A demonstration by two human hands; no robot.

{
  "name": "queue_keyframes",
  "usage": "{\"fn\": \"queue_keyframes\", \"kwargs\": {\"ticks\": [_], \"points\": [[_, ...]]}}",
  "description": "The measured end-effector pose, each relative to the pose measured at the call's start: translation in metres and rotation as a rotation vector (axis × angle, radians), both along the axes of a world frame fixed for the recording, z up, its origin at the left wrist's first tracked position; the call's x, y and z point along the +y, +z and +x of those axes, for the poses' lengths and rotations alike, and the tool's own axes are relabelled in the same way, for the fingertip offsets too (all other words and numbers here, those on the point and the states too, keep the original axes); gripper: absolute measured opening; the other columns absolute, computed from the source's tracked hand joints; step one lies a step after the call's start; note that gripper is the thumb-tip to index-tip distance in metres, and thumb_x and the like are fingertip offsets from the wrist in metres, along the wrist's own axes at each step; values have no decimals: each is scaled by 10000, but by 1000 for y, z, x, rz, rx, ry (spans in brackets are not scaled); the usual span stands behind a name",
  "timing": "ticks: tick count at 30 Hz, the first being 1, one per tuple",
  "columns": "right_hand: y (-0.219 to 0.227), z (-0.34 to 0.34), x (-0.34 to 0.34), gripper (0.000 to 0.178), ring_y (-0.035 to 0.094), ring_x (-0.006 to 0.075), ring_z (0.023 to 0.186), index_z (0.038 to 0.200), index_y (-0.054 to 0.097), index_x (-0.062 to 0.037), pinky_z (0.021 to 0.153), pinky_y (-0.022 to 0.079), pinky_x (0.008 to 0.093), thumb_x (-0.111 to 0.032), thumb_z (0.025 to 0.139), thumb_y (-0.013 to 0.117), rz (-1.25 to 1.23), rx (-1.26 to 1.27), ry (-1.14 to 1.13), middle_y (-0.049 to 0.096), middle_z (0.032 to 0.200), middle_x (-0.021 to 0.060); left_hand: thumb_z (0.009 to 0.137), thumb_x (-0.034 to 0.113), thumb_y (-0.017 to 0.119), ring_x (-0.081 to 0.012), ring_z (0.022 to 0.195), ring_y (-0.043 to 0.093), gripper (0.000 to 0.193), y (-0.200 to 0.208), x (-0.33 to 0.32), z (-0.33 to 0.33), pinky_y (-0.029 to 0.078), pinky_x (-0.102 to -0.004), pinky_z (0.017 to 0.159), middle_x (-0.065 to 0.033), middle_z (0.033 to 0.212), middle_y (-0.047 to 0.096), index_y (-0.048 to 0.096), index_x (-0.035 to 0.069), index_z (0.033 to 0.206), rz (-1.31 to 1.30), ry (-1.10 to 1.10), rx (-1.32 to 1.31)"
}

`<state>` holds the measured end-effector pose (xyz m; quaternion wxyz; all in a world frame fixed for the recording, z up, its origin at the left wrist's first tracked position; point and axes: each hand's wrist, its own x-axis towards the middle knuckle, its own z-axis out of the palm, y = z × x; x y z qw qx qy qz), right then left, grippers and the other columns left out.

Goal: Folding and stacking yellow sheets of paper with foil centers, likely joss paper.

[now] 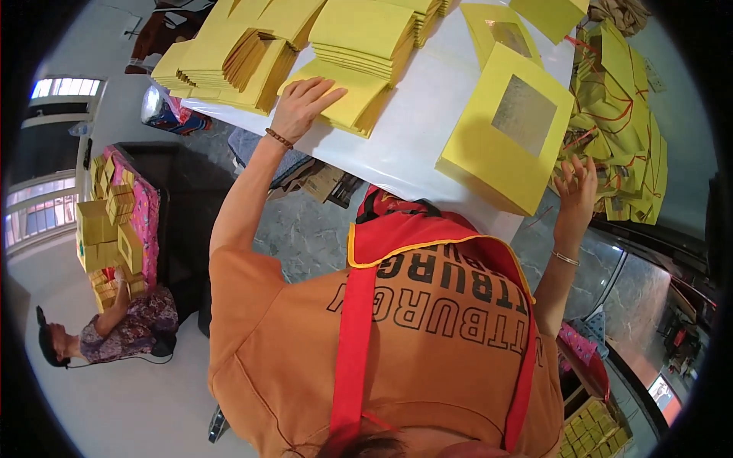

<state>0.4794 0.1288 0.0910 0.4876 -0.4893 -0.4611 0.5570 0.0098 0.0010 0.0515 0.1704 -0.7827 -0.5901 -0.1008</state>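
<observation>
My left hand lies on the near end of a stack of folded yellow paper bags, its fingers stretched out and apart over the top one. To the right, a yellow paper bag with a clear window rests on the white table, near its edge. Just beyond that bag's right side, my right hand is raised with its fingers spread and nothing visible in them. Behind the windowed bag stands another yellow bag with a window, partly covered.
More folded yellow stacks fill the table's far left. Yellow bags with red cords are heaped at the right. On the left, another person works by a table with a pink cover and yellow boxes.
</observation>
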Motion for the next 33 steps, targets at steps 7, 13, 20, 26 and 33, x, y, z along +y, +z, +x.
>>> {"fn": "queue_keyframes", "kwargs": {"ticks": [7,13,20,26,33], "points": [[-11,-5,2,503,482,190,1140,1362,321,-59,893,400,331,-351,960,401,-2,-107,9,461,1282,98,747,59,525,-238,1134,471,567,-41,4,-7,356,-393,943,-67,1250,503,473,208,1292,-205,-19,-11],[-16,-16,-9,448,500,185,1126,1329,399,-59,901,416,322,-304,956,440,-66,-31,-25,487,1264,83,775,341,586,-325,1293,274,685,-46,-4,-7,207,-468,1053,-153,1429,281,334,151,1382,-443,51,-129],[-14,-28,-27,437,487,168,1133,1332,399,-24,941,396,298,-247,959,442,-105,29,-16,486,1268,83,867,467,477,-335,1315,244,620,-57,-9,-9,182,-493,1060,-142,1457,239,327,164,1387,-418,132,-63],[-28,-19,-34,419,434,163,1177,1310,401,20,978,353,279,-191,950,442,-31,29,40,450,1280,90,888,438,453,-312,1211,395,500,-7,20,14,332,-445,969,-121,1344,414,445,154,1300,-571,172,-35],[-25,-23,-38,449,415,213,1183,1289,404,51,1002,319,294,-209,929,473,112,-137,64,411,1286,147,867,218,564,-272,847,595,283,25,47,59,466,-360,727,-111,1003,618,583,65,1104,-252,155,-64]]}}
